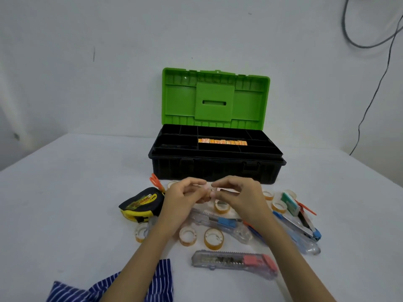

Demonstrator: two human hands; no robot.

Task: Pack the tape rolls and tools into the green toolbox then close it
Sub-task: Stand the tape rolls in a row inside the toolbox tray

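Note:
The toolbox stands open at the back of the table, green lid (214,97) upright over its black base (218,168). A row of orange-labelled tape rolls (222,141) lies in the tray's middle compartment. Just in front of the box, my left hand (185,192) and my right hand (237,192) meet and pinch a small stack of tape rolls (209,194) between their fingertips. Loose tape rolls (214,238) lie scattered under and around my hands. A yellow-black tape measure (141,203) sits to the left, and a clear cutter with a pink slider (234,263) lies nearest me.
A blue-slider cutter (218,221) lies under my wrists. More cutters and pens (301,227) and a green-white packet (290,203) are heaped at the right. Orange scissor handles (157,182) poke out by the box's left corner. Striped cloth (161,277) lies at the near edge.

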